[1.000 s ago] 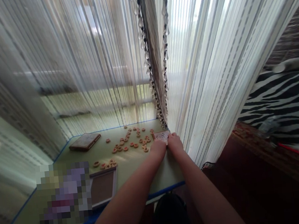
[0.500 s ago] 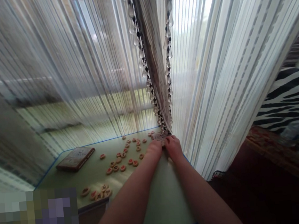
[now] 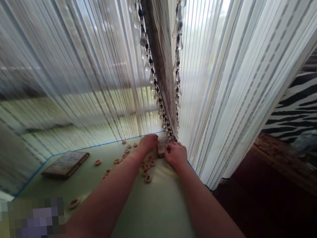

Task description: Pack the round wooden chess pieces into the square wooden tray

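Note:
My left hand [image 3: 149, 141] is at the far side of the table, just left of a small box [image 3: 161, 144] with a dark pattern on its pale top. Its fingers look curled inward; what they hold, if anything, is hidden. My right hand [image 3: 176, 153] has bent fingers at the box's right front corner, gripping it. Several small round wooden game pieces [image 3: 147, 178] with red or dark marks lie in front of the box. More pieces [image 3: 97, 162] are scattered to the left, some of them covered by my left forearm.
A flat brown box [image 3: 66, 165] with a patterned top rests on the pale green table [image 3: 152, 212] at left. String curtains [image 3: 108, 82] hang behind and to the right, a beaded drape [image 3: 161, 59] between them. Pixelated blocks cover the lower left corner.
My left hand has shifted left, off the front of the small box, and more of the box's top shows. My right hand stays at the box. The view has turned slightly right.

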`<control>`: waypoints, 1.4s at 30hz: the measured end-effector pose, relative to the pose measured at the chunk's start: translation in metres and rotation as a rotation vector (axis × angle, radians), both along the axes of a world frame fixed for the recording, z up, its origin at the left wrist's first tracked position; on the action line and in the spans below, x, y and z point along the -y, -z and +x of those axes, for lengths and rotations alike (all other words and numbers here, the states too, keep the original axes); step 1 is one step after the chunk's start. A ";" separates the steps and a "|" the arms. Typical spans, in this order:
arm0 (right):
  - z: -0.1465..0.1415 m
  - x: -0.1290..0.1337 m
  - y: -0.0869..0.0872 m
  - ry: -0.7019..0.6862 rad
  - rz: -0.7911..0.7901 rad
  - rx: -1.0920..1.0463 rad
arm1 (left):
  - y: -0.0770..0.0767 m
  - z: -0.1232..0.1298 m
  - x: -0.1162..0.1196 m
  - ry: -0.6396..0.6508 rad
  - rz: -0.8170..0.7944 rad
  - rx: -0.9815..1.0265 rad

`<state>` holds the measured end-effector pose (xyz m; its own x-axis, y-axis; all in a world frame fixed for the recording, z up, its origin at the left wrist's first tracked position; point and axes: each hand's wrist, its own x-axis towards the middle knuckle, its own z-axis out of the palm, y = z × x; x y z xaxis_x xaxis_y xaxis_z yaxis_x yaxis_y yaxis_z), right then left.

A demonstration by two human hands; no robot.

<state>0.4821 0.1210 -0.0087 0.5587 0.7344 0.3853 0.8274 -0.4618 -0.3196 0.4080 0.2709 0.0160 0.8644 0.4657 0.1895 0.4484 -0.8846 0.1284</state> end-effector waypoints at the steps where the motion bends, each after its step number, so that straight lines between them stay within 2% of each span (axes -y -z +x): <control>1: 0.000 0.000 0.000 -0.006 -0.008 0.005 | 0.007 0.002 -0.005 0.040 -0.003 0.009; 4: -0.003 0.000 0.000 -0.027 -0.016 0.015 | 0.024 0.007 -0.015 0.155 -0.004 0.037; 7: -0.004 -0.003 0.004 -0.039 0.009 0.005 | 0.032 0.010 -0.025 0.207 -0.046 0.083; 9: -0.003 -0.007 0.008 -0.045 0.041 -0.013 | 0.033 0.008 -0.033 0.202 -0.085 0.113; 12: 0.001 -0.013 0.014 -0.075 0.078 -0.030 | 0.034 -0.002 -0.046 0.146 -0.053 0.123; 18: 0.008 -0.019 0.023 -0.087 0.054 -0.027 | 0.033 -0.026 -0.064 0.078 -0.030 0.054; 21: 0.010 -0.023 0.025 -0.119 0.080 -0.036 | 0.032 -0.029 -0.055 -0.007 -0.001 0.129; 22: 0.011 -0.023 0.025 -0.116 0.094 -0.039 | 0.031 -0.028 -0.049 0.001 0.025 0.160; 24: 0.010 -0.023 0.024 -0.058 0.109 -0.042 | 0.029 -0.025 -0.034 0.098 0.077 0.189; 27: 0.010 -0.021 0.020 0.069 0.089 -0.040 | 0.025 -0.019 -0.012 0.252 0.064 0.082; 30: 0.012 -0.020 0.020 0.081 0.063 -0.072 | 0.020 -0.014 0.000 0.177 0.039 -0.019; 34: 0.015 -0.023 0.025 -0.023 0.025 -0.105 | 0.015 -0.015 -0.001 0.068 0.044 -0.077; 42: 0.016 -0.021 0.023 -0.051 0.027 -0.127 | 0.007 -0.014 -0.005 0.038 0.000 -0.100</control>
<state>0.4976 0.1420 -0.0318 0.5663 0.7536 0.3336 0.8018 -0.4100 -0.4348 0.3940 0.2762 0.0094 0.8958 0.4326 0.1017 0.4255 -0.9010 0.0844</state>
